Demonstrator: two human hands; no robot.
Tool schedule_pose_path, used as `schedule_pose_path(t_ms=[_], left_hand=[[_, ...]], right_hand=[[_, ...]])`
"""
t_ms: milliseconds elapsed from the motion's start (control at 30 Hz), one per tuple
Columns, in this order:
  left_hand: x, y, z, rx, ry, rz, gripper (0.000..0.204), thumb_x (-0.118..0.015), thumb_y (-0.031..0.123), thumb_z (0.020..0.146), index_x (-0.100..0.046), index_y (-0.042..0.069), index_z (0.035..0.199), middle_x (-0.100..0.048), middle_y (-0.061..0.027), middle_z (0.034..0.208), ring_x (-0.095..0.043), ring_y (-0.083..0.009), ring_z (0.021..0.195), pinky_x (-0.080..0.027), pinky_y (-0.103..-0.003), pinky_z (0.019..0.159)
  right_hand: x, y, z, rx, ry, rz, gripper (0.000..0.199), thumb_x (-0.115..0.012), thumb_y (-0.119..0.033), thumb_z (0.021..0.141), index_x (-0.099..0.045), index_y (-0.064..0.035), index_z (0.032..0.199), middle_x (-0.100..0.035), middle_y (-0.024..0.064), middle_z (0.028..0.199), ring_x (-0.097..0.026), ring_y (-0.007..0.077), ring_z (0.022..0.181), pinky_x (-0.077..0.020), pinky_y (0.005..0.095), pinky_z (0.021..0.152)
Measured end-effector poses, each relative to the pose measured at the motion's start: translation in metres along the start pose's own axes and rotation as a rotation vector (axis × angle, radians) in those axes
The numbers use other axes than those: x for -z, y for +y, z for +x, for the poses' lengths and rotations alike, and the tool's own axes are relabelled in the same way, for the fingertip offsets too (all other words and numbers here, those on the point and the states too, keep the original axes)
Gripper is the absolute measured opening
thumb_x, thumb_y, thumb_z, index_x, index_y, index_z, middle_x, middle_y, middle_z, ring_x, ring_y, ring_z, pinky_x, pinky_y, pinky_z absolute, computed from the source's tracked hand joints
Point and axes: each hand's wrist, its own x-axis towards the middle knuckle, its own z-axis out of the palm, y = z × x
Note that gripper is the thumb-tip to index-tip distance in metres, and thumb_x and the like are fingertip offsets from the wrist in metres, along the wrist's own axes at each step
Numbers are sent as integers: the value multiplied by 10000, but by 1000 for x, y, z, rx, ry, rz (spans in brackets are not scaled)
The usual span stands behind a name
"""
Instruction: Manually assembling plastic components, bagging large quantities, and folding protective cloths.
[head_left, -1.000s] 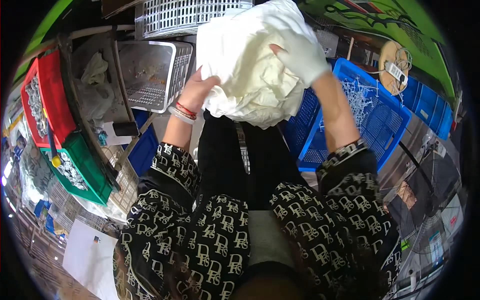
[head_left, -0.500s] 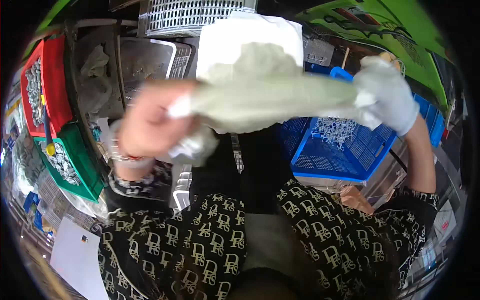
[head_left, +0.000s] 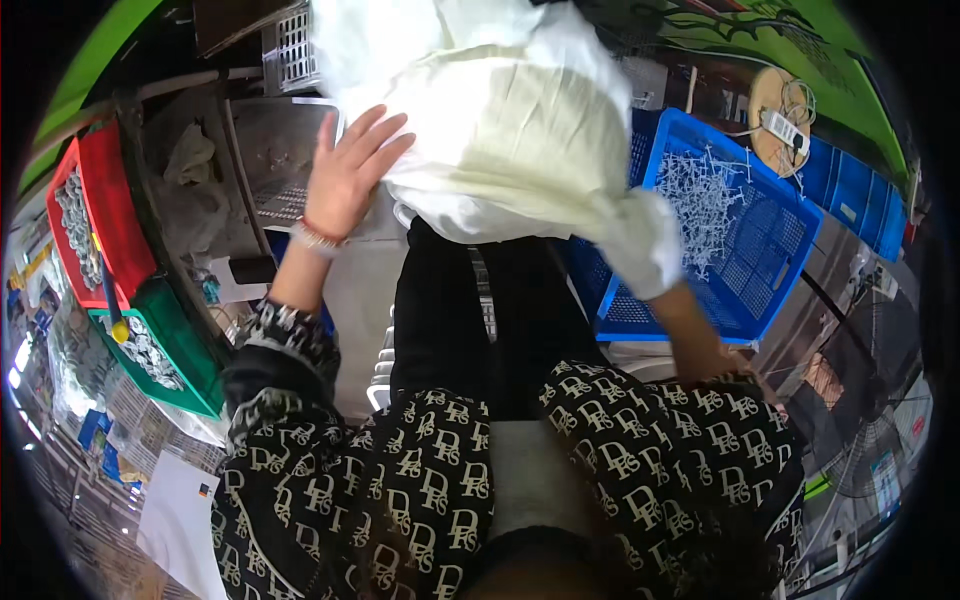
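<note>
A pale green cloth (head_left: 550, 120) lies bunched over a white bundle (head_left: 370, 50) in front of my knees; what is inside is hidden. My left hand (head_left: 350, 180) is bare and open, its fingers stretched out along the left side of the bundle. On my right hand (head_left: 645, 245) there is a white glove. It is closed at the cloth's lower right corner, where the folds draw together into it; the fingertips are hidden.
To the right a blue crate (head_left: 740, 240) holds a heap of screw-like metal pieces (head_left: 700, 205). At the left stand a red bin (head_left: 120, 215) and a green bin (head_left: 185, 330) of metal parts. A power strip (head_left: 785, 130) rests on a round wooden board.
The cloth, stretched between both hands before, now lies spread over the white bundle. My left hand has let go of it and opened. My right hand has come inward and down.
</note>
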Motion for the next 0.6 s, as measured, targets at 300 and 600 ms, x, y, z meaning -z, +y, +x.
schedule_pose_path(t_ms=[300,600], left_hand=[[-26,-3,49,32,-7,-161,308,-561,80,725,-595,123,1028,-577,-55,1127,-547,-252,1043,-443,-368,890],[83,62,250,-472,749,-388,53,-543,43,716,-548,46,769,-543,-121,777,-565,-289,756,-474,-354,638]], right_hand=[[-41,28,-4,-6,93,371,241,-577,-214,718,-644,-93,915,-623,139,781,-591,327,707,-461,435,657],[136,53,-57,-486,491,4,335,-514,-13,757,-580,22,1083,-638,150,992,-623,207,869,-467,310,794]])
